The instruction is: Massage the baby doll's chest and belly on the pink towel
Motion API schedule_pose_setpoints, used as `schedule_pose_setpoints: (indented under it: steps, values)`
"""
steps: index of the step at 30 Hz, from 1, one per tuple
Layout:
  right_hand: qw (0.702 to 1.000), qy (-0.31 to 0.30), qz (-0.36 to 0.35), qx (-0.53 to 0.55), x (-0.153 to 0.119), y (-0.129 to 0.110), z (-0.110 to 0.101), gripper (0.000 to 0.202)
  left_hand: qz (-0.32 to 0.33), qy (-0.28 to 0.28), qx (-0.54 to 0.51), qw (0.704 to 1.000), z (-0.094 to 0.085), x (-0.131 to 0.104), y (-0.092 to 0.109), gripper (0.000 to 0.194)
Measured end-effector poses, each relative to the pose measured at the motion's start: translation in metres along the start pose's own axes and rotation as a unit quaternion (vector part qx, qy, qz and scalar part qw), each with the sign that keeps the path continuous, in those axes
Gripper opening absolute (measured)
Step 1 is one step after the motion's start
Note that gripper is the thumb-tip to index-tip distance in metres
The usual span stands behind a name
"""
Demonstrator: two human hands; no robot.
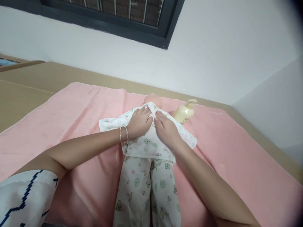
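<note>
What looks like a baby doll [153,100] lies on its back, its smooth round head at the far end. It wears a white printed top [146,146] with the sleeves spread out to both sides, and matching trousers [136,189] stretch toward me. My left hand [139,123], with bangles at the wrist, rests flat on the left of the chest, fingers extended. On the right of the chest lies my right hand [167,129], also flat with its fingers stretched out. The fingertips of both hands are close to the collar. Neither hand grips anything that I can see.
A pale yellow pump bottle [184,113] stands just beyond the right sleeve. Under everything is a pink cloth [90,110] over a wooden surface [23,91]. A white wall [201,56] and a dark-framed window [163,44] are behind.
</note>
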State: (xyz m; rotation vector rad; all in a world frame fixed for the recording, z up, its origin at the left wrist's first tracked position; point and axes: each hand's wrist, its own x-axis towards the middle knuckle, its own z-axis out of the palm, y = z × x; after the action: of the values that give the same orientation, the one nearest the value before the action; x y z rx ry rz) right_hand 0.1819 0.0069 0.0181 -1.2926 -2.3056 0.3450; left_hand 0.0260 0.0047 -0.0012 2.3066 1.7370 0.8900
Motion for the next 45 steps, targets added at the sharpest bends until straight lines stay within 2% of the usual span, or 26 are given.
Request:
schedule_pose_setpoints:
  steps: [4,8,13,16,20,23,26,29,32,36,41,43,45]
  values:
    - [1.0,0.0,0.019,0.0,0.011,0.02,0.006,0.06,0.007,-0.002,0.024,1.0,0.003,-0.011,0.008,0.053]
    - [1.0,0.011,0.007,-0.007,0.011,0.02,0.008,0.057,0.004,-0.001,0.035,0.999,0.003,-0.015,0.01,0.052]
    - [0.999,0.025,-0.033,0.004,0.011,0.019,0.005,0.045,0.015,0.004,0.056,0.998,0.004,-0.021,0.015,0.05]
    - [0.999,0.021,-0.02,-0.018,0.007,0.011,0.001,0.043,0.005,-0.004,0.042,0.999,0.001,-0.017,0.013,0.049]
    - [0.996,0.021,0.021,-0.08,-0.008,-0.014,-0.008,0.034,0.001,-0.028,0.014,1.0,-0.007,-0.003,0.004,0.045]
    - [0.995,0.018,0.028,-0.092,-0.015,-0.023,-0.013,0.031,0.001,-0.025,0.015,1.0,-0.009,-0.001,0.002,0.044]
    - [0.998,0.017,0.016,-0.06,-0.008,-0.011,-0.011,0.034,0.009,-0.017,0.042,0.999,-0.005,-0.011,0.009,0.048]
    - [0.999,0.005,-0.031,-0.038,0.006,0.011,-0.006,0.039,0.046,-0.012,0.068,0.997,0.0,-0.025,0.019,0.051]
    - [0.997,-0.015,-0.062,-0.049,0.014,0.022,-0.003,0.045,0.051,-0.018,0.061,0.997,0.0,-0.029,0.022,0.052]
    - [0.995,-0.031,-0.024,-0.094,0.003,0.005,-0.006,0.05,0.023,-0.046,0.025,0.998,-0.01,-0.015,0.014,0.052]
    - [0.988,-0.026,0.03,-0.147,-0.018,-0.028,-0.012,0.044,0.019,-0.048,0.032,0.998,-0.017,0.0,0.005,0.035]
    - [0.99,-0.028,0.034,-0.132,-0.016,-0.025,-0.012,0.045,0.023,-0.033,0.049,0.998,-0.014,-0.005,0.007,0.036]
    - [0.994,-0.03,0.023,-0.102,-0.008,-0.011,-0.012,0.047,0.038,-0.019,0.061,0.997,-0.009,-0.014,0.011,0.042]
